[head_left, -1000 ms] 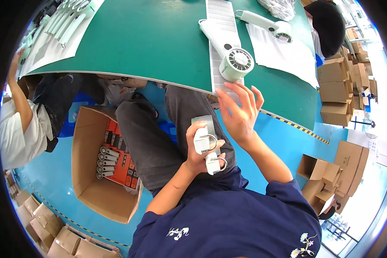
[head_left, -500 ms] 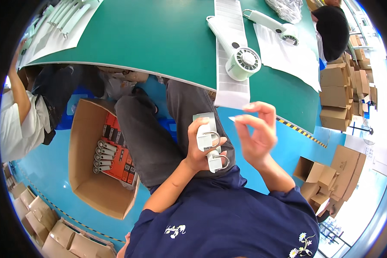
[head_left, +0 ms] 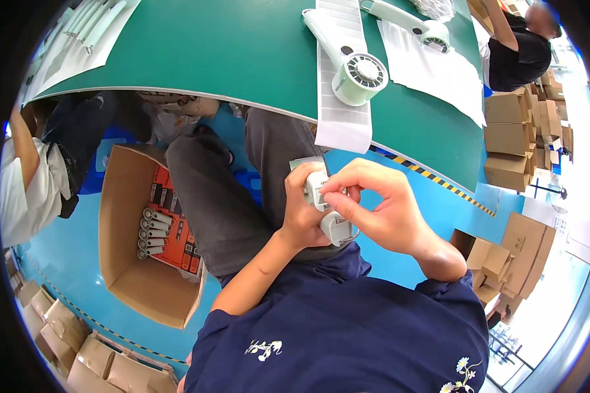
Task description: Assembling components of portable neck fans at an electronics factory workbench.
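My left hand [head_left: 299, 213] is closed round two pale handheld fans over my lap, their handle ends turned toward me. The upper fan's handle end [head_left: 315, 187] and the lower handle end [head_left: 336, 229] stick out of my grip, the lower one with a metal loop. My right hand [head_left: 390, 206] pinches thumb and forefinger together against the upper handle end. Anything between those fingertips is hidden. On the table ahead, a white-green handheld fan [head_left: 360, 78] lies across a long white strip of labels [head_left: 344, 134].
Another handheld fan [head_left: 406, 23] lies over white paper [head_left: 432, 75] on the green table [head_left: 229, 52]. Left of my legs stands an open carton [head_left: 121, 236] with several fans on orange boxes. Stacked cartons [head_left: 508, 141] stand at right. One person [head_left: 521, 56] is far right, another [head_left: 29, 177] at left.
My right hand has come left and down from beside the strip, where it held a small white piece, onto the upper fan's handle end. My left hand still grips both fans.
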Tool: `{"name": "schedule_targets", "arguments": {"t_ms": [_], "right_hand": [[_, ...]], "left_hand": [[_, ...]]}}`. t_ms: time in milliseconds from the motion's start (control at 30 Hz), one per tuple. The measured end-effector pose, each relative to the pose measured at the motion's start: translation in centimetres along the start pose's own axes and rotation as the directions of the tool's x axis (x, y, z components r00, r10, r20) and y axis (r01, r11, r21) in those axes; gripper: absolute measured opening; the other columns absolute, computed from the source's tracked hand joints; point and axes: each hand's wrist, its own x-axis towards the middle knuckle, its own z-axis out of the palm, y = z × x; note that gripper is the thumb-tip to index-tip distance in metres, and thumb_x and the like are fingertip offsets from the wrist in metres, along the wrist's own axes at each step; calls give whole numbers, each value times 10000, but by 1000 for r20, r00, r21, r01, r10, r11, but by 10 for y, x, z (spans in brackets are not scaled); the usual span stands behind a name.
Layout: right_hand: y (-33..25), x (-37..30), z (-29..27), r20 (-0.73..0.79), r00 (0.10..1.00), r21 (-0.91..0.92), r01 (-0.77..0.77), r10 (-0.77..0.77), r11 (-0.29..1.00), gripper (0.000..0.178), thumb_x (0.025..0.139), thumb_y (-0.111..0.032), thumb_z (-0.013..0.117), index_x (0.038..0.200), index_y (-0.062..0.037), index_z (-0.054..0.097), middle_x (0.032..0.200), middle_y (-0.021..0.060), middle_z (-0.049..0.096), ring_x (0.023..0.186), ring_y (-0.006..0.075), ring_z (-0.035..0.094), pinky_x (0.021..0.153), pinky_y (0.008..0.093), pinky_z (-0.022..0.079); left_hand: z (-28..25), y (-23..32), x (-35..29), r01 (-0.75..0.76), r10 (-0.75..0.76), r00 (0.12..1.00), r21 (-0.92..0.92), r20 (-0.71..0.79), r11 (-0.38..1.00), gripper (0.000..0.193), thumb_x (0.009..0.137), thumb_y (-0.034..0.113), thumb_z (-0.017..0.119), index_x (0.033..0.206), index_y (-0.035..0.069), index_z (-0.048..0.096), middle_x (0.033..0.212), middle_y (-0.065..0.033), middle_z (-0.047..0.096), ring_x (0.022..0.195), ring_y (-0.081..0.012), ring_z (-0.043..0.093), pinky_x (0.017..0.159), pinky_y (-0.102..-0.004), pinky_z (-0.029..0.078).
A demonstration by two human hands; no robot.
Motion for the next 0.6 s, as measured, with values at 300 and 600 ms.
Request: {"name": "schedule_targets", "arguments": {"t_ms": [300,600], "right_hand": [[-1,-1,4,-25,999,-59,31,-33,998,170,827,50,725,986,-9,727,889,69,677,721,125,574,658,263,461],[-3,-1,9,-41,998,-100,45,-49,994,160,814,44,738,963,-14,737,861,57,664,713,121,571,647,262,455]], "left_hand": [[0,0,-3,35,-35,999,-4,20,999,520,586,338,883,1045,142,737,1350,-223,460,1217,-412,464,978,-504,398],[1,0,-5,52,-52,998,-5,24,999,535,592,325,888,1051,109,717,1346,-217,460,1221,-408,465,983,-501,396]]}}
